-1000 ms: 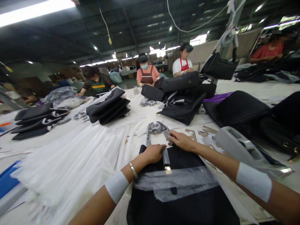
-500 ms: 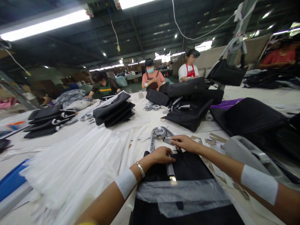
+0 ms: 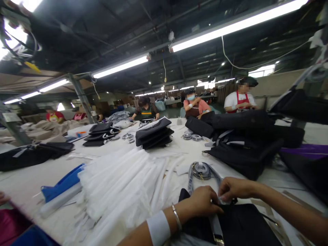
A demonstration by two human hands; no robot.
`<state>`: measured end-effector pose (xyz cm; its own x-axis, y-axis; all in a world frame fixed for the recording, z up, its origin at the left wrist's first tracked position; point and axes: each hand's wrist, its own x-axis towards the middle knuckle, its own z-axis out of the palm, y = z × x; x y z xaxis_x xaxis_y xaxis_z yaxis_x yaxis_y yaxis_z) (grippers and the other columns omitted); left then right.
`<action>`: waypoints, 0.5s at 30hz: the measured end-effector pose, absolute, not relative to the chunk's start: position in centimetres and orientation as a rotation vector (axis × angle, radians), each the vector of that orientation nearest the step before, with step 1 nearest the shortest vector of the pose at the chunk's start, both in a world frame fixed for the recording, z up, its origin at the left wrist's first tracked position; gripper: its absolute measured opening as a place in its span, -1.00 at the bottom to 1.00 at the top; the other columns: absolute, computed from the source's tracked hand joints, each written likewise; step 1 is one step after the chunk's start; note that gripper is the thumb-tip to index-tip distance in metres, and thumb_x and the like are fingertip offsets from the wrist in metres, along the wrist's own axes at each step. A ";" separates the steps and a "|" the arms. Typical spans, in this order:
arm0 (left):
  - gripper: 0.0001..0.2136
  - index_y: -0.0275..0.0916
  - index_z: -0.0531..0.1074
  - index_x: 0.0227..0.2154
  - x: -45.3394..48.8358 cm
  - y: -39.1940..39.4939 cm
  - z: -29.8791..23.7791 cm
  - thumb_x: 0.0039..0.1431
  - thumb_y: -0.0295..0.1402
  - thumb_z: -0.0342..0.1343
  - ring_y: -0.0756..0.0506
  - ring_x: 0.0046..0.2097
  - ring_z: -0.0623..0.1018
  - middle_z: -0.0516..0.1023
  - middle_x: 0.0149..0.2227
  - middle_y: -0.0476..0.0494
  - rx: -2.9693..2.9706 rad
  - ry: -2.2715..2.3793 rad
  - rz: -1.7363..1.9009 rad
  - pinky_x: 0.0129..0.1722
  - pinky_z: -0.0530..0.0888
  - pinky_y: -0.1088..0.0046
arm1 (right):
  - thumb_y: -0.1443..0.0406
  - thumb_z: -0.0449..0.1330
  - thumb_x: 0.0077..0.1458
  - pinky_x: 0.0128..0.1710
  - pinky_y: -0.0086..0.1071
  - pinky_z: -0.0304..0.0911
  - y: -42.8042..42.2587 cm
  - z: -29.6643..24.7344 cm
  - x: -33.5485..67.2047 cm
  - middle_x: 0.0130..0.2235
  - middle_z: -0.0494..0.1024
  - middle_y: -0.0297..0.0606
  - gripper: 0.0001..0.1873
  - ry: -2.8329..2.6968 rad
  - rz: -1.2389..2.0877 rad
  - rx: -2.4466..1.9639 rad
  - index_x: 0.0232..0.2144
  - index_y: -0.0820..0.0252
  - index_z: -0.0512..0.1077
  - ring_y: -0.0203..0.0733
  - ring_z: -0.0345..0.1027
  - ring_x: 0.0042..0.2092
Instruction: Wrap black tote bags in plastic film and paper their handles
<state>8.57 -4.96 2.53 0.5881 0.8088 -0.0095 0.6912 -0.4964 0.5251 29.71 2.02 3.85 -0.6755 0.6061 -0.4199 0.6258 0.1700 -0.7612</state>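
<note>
A black bag (image 3: 243,222) lies in front of me at the lower right, its top edge under my hands. My left hand (image 3: 203,201) is closed at that edge, fingers curled on a grey-covered closure strap (image 3: 215,223) that runs down to a gold clasp (image 3: 218,240). Just beside it, my right hand (image 3: 234,189) pinches the end of a plastic-wrapped piece; the fingers partly hide it. Beyond the bag lies a coiled shoulder strap (image 3: 201,171) in clear wrapping with gold hardware, one length reaching towards my right hand.
White plastic sleeves (image 3: 112,181) spread to my left, by a blue roll (image 3: 61,184). Stacked black bags (image 3: 153,133) stand farther off; more black bags (image 3: 241,150) crowd the right. Across the table, co-workers (image 3: 146,109) work. A purple sleeve (image 3: 15,225) shows at lower left.
The view has swung left and up, so the bag and hands appear lower and farther right. My hands have come closer together at the bag's top edge.
</note>
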 end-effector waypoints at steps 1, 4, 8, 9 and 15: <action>-0.69 -0.15 0.60 -0.16 8.6 -5.1 2.5 0.05 -0.14 0.32 -0.15 -0.08 0.54 0.57 -0.08 -0.11 2.355 1.174 0.319 -0.07 0.42 0.42 | 0.14 0.34 -0.27 -0.41 -0.45 0.15 2.3 3.6 29.5 -0.51 0.46 -0.33 -0.59 2.349 -1.574 1.248 -0.35 0.30 0.61 -0.32 0.26 -0.45; -0.65 -0.15 0.58 -0.11 8.7 -5.5 2.6 0.06 -0.13 0.32 -0.17 0.00 0.52 0.54 0.01 -0.12 2.422 1.130 0.385 -0.02 0.42 0.42 | 0.23 0.32 -0.34 -0.46 -0.47 0.10 2.9 3.0 28.7 -0.52 0.41 -0.39 -0.65 2.292 -1.443 1.235 -0.38 0.26 0.58 -0.35 0.21 -0.47; -0.67 -0.20 0.58 -0.11 9.0 -5.7 2.5 0.13 -0.13 0.26 -0.16 -0.01 0.52 0.52 0.02 -0.17 2.471 1.115 0.423 -0.02 0.43 0.44 | 0.40 0.19 -0.42 -0.53 -0.46 0.03 2.9 3.2 27.0 -0.61 0.33 -0.43 -0.83 2.285 -1.045 1.209 -0.58 0.25 0.46 -0.37 0.12 -0.54; -0.68 -0.21 0.58 -0.12 9.0 -5.6 2.5 0.13 -0.13 0.26 -0.16 -0.02 0.53 0.54 0.01 -0.16 2.471 1.121 0.411 -0.03 0.43 0.44 | 0.41 0.16 -0.43 -0.54 -0.46 0.02 2.8 3.4 26.7 -0.63 0.30 -0.45 -0.85 2.271 -1.012 1.208 -0.61 0.24 0.43 -0.39 0.10 -0.56; -0.69 -0.17 0.58 -0.15 8.8 -5.2 2.4 0.11 -0.11 0.27 -0.22 -0.02 0.55 0.60 -0.07 -0.17 2.375 1.215 0.289 -0.07 0.44 0.39 | 0.39 0.12 -0.45 -0.54 -0.51 0.08 1.8 3.4 25.9 -0.50 0.39 -0.45 -0.57 2.327 -1.278 1.248 -0.36 0.19 0.49 -0.35 0.20 -0.49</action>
<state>8.80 -5.19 2.42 0.5891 0.8078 -0.0195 0.7124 -0.5078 0.4845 25.93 1.81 3.45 -0.6201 0.5778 -0.5307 0.7578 0.2660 -0.5958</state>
